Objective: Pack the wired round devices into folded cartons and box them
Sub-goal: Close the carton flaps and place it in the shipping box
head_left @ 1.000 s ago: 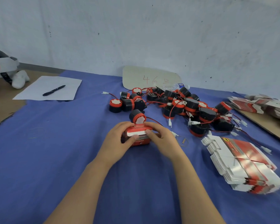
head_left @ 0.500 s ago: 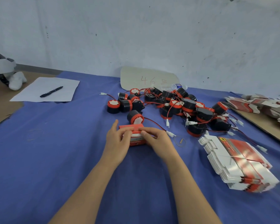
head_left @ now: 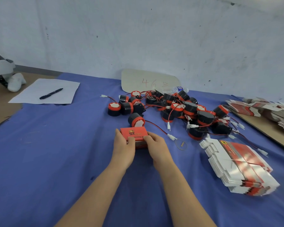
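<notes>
Carton (head_left: 134, 133) closed, long axis left-right, gripped between left hand (head_left: 122, 149) and right hand (head_left: 156, 149), thumbs on top; nearest loose device (head_left: 137, 120) just beyond it.

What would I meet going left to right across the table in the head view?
White headset → paper sheet bearing a black pen → red carton gripped by the left hand and right hand → bundled stack of flat cartons. The wired device pile overlaps these, so omitted.

Black pen (head_left: 51, 93) on a white paper sheet (head_left: 65, 85); numbered board (head_left: 134, 79) against the wall (head_left: 138, 30).
</notes>
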A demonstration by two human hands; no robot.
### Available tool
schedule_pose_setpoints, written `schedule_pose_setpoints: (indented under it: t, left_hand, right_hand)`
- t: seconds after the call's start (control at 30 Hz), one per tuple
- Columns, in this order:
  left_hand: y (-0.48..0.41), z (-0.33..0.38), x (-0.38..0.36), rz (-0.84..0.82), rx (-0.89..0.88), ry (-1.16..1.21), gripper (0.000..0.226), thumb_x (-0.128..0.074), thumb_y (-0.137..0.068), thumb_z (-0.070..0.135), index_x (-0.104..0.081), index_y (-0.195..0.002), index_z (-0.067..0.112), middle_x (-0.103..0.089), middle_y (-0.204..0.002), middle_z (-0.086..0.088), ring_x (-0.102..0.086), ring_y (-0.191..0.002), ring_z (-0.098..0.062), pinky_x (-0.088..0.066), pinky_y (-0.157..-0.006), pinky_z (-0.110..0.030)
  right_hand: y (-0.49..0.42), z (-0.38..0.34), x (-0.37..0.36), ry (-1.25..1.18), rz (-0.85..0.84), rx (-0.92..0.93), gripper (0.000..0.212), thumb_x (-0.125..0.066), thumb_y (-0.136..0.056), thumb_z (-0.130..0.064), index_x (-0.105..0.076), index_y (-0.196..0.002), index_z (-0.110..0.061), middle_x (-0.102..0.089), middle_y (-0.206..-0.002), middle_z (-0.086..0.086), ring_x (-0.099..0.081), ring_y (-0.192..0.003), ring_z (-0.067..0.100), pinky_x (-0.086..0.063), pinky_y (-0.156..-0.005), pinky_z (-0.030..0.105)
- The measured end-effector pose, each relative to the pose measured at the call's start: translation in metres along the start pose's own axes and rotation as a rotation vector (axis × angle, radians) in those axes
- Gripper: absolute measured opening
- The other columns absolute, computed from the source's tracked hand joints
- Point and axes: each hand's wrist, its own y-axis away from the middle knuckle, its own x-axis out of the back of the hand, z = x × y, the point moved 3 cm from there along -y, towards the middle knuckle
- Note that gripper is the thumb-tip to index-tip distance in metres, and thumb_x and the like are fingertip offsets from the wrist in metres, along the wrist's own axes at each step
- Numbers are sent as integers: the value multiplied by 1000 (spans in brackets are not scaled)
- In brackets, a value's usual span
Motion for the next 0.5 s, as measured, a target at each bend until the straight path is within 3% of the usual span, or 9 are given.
schedule_pose_setpoints:
  t: [0.07, 0.1, 0.2, 0.3, 0.4, 0.5]
  left_hand:
    - [2, -1, 0, 29, -13, -25, 34, -38, -97, 9, -40, -131, 9, -51, -129, -9, -51, -113, -22, -41, -82, -25]
    - [4, -2, 0, 31, -21, -43, 33, -39, -97, 8, -42, -130, 8, -51, -126, -9, -51, -113, -23, -41, -82, -26]
    - [6, -3, 3, 19, -19, -60, 42, -39, -97, 10, -39, -139, 9, -51, -131, -8, -50, -117, -23, -42, -94, -31]
    - [6, 1, 7, 44, -14, 36, 44, -36, -96, 11, -41, -140, 18, -51, -134, -5, -50, -118, -20, -41, -98, -32]
    - [9, 9, 8, 45, -60, 144, 44, -37, -101, 22, -34, -145, 26, -44, -143, 1, -45, -127, -16, -36, -105, -31]
    - [18, 28, 1, 41, -189, 244, 41, -43, -100, 29, -38, -141, 29, -46, -142, -2, -49, -126, -17, -42, -106, -42]
  right_hand:
    - [3, -1, -3, 37, -11, 9, 32, -42, -93, -10, -71, -91, -24, -71, -91, -6, -59, -81, 5, -47, -65, 12]
    - [4, -2, -4, 60, -7, 13, 33, -41, -93, -9, -71, -93, -22, -71, -93, -4, -58, -81, 7, -46, -66, 13]
    - [6, -1, -8, 151, 15, 34, 31, -38, -95, -10, -67, -102, -20, -67, -96, -4, -57, -85, 8, -43, -63, 11]
    - [8, 1, -12, 170, 39, 74, 29, -43, -98, -21, -60, -122, -20, -65, -109, -7, -59, -98, 7, -44, -76, 16]
    - [11, -6, -11, -23, 35, 116, 33, -46, -100, -25, -49, -133, -23, -62, -121, -3, -60, -106, 7, -48, -82, 13]
    - [19, -23, 4, -212, 84, 185, 29, -50, -99, -21, -47, -124, -34, -61, -122, 8, -62, -105, 20, -53, -80, 24]
